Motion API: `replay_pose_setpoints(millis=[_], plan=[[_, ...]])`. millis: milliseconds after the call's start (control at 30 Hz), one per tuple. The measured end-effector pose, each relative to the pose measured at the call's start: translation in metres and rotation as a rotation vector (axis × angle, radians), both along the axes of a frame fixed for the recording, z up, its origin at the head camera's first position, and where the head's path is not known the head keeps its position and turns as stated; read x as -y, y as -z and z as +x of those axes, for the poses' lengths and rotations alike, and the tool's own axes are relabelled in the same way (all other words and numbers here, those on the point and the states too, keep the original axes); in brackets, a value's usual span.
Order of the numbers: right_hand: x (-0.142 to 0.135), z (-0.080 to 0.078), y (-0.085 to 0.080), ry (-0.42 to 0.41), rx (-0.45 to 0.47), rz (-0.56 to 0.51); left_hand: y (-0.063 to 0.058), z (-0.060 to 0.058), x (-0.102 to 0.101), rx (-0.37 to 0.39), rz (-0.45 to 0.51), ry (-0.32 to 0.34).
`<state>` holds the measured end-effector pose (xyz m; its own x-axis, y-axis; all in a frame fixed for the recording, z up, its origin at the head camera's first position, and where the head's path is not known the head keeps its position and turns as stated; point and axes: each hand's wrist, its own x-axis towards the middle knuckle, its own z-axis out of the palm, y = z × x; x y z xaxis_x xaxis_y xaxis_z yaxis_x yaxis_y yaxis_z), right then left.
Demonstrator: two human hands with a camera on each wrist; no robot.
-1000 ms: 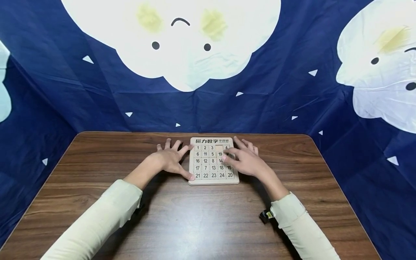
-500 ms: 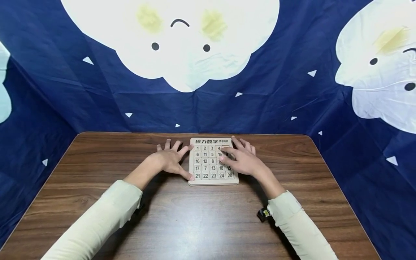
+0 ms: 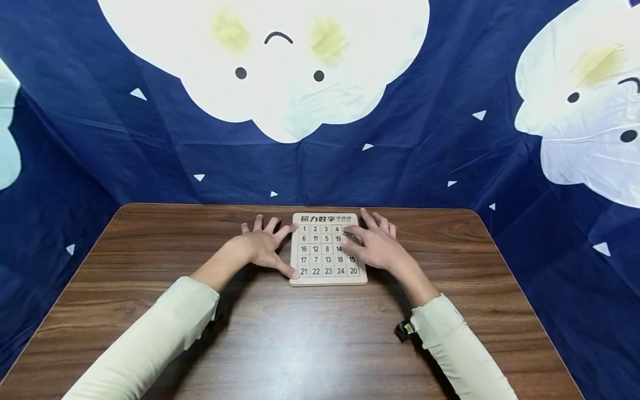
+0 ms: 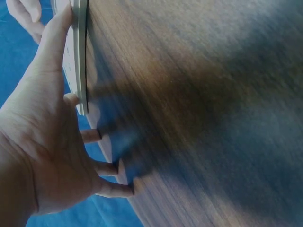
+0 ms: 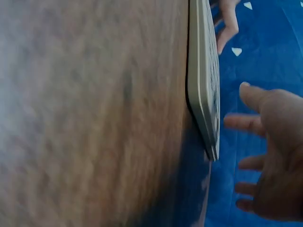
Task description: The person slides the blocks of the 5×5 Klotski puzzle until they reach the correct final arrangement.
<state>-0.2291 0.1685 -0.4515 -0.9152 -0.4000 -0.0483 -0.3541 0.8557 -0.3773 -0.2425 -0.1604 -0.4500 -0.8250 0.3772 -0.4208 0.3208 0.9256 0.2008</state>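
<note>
A pale wooden number slide puzzle (image 3: 330, 281) lies flat near the table's far edge, its numbered tiles in rows below a printed title. My left hand (image 3: 256, 247) is spread at its left side, thumb on the lower left corner and index fingertip at the upper left edge. The left wrist view shows the thumb (image 4: 54, 45) pressing along the frame. Over the right columns hovers my right hand (image 3: 380, 245), fingers loosely extended and partly hiding tiles at the upper right. In the right wrist view its index finger (image 5: 244, 124) stands slightly off the board. Tile 4 (image 3: 337, 229) sits beside tile 3.
The brown wood-grain table (image 3: 300, 344) has rounded far corners. Behind and beside it hangs a dark blue cloth (image 3: 240, 161) printed with white clouds and small triangles. A small black device (image 3: 404, 330) is at the right sleeve.
Tile 4 has slid left into the gap beside tile 3. The right hand moved left with it, then back right a little, off the tile. The left hand has stayed in place.
</note>
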Motion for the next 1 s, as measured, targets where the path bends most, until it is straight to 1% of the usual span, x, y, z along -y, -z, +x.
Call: replay_pose_setpoints(millis=[100, 167, 233, 367, 433, 500, 633, 700, 800, 1000], plan=[[0.005, 0.004, -0.001, -0.068, -0.002, -0.009, 0.000, 0.000, 0.000, 0.001, 0.001, -0.002], [0.006, 0.006, -0.001, -0.090, 0.004, -0.008, -0.001, 0.001, 0.000, 0.002, 0.002, -0.006], [0.003, 0.007, -0.001, -0.082, -0.002, 0.001, -0.001, 0.001, 0.000, 0.003, 0.007, -0.009], [-0.006, 0.006, -0.003, -0.026, -0.029, 0.015, -0.001, 0.001, -0.001, 0.005, 0.014, -0.009], [-0.006, 0.006, -0.004, -0.017, -0.039, 0.016, 0.000, 0.000, -0.001, 0.006, 0.012, -0.007], [-0.002, 0.006, -0.004, -0.034, -0.039, 0.013, 0.000, 0.000, -0.001, 0.007, 0.010, -0.006], [0.014, 0.005, -0.003, -0.104, -0.022, 0.014, 0.000, -0.001, -0.001, 0.007, 0.007, -0.005], [0.020, 0.005, -0.001, -0.126, -0.016, 0.022, 0.000, -0.001, -0.001, 0.008, 0.009, -0.006], [0.020, 0.006, 0.000, -0.122, -0.009, 0.042, -0.001, -0.001, -0.001, 0.009, 0.014, -0.008], [0.006, 0.006, -0.004, -0.087, -0.015, 0.073, 0.000, -0.001, -0.001, 0.014, 0.021, -0.012]])
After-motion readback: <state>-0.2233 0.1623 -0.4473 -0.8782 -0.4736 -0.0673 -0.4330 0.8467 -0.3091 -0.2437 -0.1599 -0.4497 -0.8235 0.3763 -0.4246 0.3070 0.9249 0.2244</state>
